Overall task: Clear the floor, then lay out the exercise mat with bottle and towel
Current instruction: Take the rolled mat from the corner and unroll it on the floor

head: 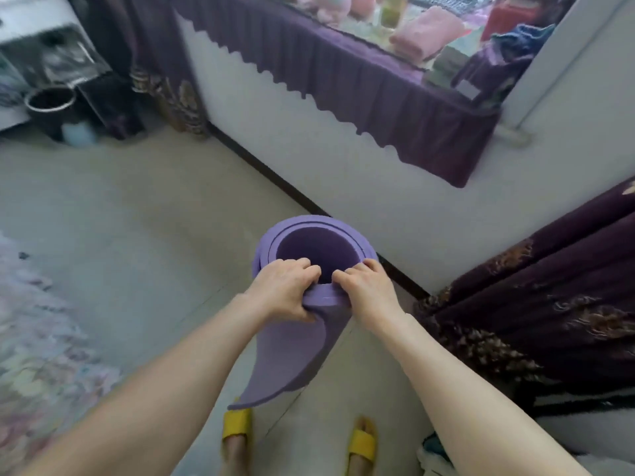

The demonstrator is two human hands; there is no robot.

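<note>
View from above, looking down a person's two bare forearms to a rolled purple exercise mat (311, 225). It is held upright on end in front of them, its hollow centre facing the camera.

The left hand (284, 291) grips the near rim of the roll. Its fingers curl over the edge into the hollow, and its thumb presses on the outside, where the loose outer end of the mat begins. The right hand (370, 287) sits just beside it on the same rim, fingers likewise curled over the edge and closed on the foam. The knuckles of the two hands are almost touching.

The free end of the mat peels away from the roll and hangs down in a curved flap towards the person's feet, which wear yellow slippers (237, 424). The flap hides the bottom of the roll, so whether it rests on the floor cannot be told.

The floor (144, 207) is pale tile. A white wall (343, 173) with a dark skirting strip runs diagonally just behind the mat. Above it is a ledge (343, 73) draped in purple scalloped cloth. On the ledge, well away from the hands, lie a folded pink towel (426, 33) and, near it, a blurred yellowish-green bottle (391, 10).

A dark purple patterned curtain (549, 304) hangs close on the right. A faded flowered rug (37, 338) covers the floor on the left. A round black bin (51, 104) stands in the far left corner.
</note>
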